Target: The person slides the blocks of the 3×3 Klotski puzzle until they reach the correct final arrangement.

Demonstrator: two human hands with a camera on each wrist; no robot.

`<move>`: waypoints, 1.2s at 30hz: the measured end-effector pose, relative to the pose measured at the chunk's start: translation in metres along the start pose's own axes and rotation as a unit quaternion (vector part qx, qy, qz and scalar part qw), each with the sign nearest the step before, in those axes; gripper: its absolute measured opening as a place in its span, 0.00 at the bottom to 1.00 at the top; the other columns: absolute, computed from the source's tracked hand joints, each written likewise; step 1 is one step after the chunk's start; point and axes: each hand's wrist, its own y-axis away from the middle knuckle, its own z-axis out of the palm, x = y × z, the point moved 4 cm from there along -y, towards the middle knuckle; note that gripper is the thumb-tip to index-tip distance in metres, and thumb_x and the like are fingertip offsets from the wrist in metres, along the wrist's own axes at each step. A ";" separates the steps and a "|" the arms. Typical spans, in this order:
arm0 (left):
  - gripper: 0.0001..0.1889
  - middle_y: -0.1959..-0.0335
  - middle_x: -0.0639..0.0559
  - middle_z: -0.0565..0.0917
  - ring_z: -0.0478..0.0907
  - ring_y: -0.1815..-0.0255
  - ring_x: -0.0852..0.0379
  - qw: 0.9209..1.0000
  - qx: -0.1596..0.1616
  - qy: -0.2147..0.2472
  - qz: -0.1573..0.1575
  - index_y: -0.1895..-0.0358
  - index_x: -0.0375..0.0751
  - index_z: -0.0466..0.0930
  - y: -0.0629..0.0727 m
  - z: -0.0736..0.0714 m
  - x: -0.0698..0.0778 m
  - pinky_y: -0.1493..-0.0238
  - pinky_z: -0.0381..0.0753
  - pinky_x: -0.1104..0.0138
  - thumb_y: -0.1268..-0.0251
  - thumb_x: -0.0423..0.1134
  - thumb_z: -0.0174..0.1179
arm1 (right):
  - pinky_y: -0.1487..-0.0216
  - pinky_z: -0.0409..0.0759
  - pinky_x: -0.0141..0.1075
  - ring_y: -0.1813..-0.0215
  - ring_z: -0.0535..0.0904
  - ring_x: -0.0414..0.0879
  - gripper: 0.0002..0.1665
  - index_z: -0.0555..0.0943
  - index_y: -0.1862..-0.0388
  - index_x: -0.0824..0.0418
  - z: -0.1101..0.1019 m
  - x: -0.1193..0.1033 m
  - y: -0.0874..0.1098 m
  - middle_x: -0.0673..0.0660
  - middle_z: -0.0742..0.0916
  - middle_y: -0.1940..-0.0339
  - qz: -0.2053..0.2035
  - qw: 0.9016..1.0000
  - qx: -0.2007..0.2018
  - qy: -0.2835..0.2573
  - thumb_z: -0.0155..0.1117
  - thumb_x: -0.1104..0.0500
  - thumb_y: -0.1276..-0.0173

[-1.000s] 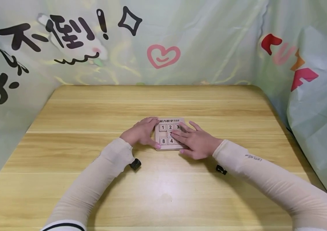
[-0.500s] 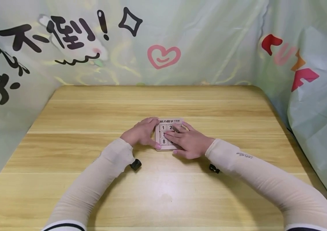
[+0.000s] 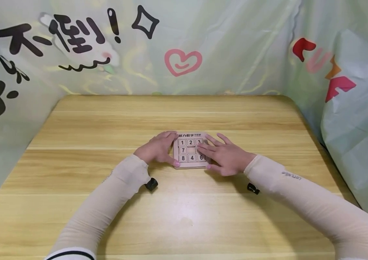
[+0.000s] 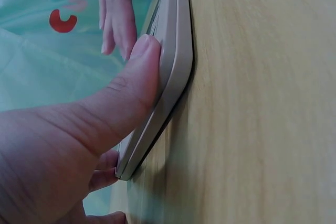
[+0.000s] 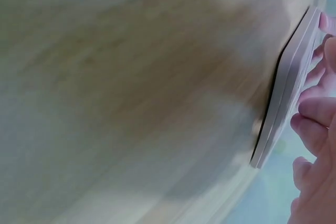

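Your left hand (image 3: 157, 147) grips the board (image 3: 188, 167) by its left side, thumb at the near corner; your right hand (image 3: 227, 157) is spread, straight fingers over the right side, partly hiding the tiles (image 3: 191, 158). The board lies flat on the table (image 3: 184, 216), between your hands. It looks light, stiff and smooth; its round-cornered rim should hold best. The square tiles probably slide easily. Behind the wood-grained table hangs a creased, printed sheet (image 3: 236, 54).

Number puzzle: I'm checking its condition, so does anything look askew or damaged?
Nothing stands out: visible tiles sit in rows around an open middle slot, though the right hand hides part of the number puzzle.
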 end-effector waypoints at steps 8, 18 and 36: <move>0.61 0.21 0.48 0.47 0.42 0.22 0.46 1.000 0.001 0.001 0.003 0.23 0.42 0.49 0.000 0.000 0.000 0.25 0.44 0.48 0.59 0.63 0.73 | 0.26 0.41 0.59 0.23 0.49 0.60 0.38 0.62 0.25 0.62 0.004 -0.002 -0.004 0.59 0.67 0.26 -0.002 1.000 -0.014 -0.003 0.47 0.41 0.26; 0.61 0.21 0.47 0.48 0.43 0.23 0.46 1.000 0.002 -0.002 0.005 0.23 0.41 0.50 0.000 0.000 0.000 0.25 0.45 0.48 0.58 0.64 0.73 | 0.27 0.44 0.61 0.23 0.50 0.59 0.37 0.62 0.25 0.61 0.003 -0.010 -0.014 0.58 0.67 0.26 -0.017 1.000 -0.014 0.008 0.47 0.43 0.26; 0.60 0.21 0.47 0.47 0.42 0.22 0.45 1.000 0.003 0.008 0.008 0.23 0.41 0.50 0.003 -0.002 0.000 0.25 0.43 0.49 0.58 0.62 0.74 | 0.28 0.49 0.61 0.24 0.54 0.61 0.33 0.67 0.28 0.61 0.003 0.000 -0.001 0.58 0.71 0.29 -0.001 1.000 0.009 0.023 0.48 0.45 0.25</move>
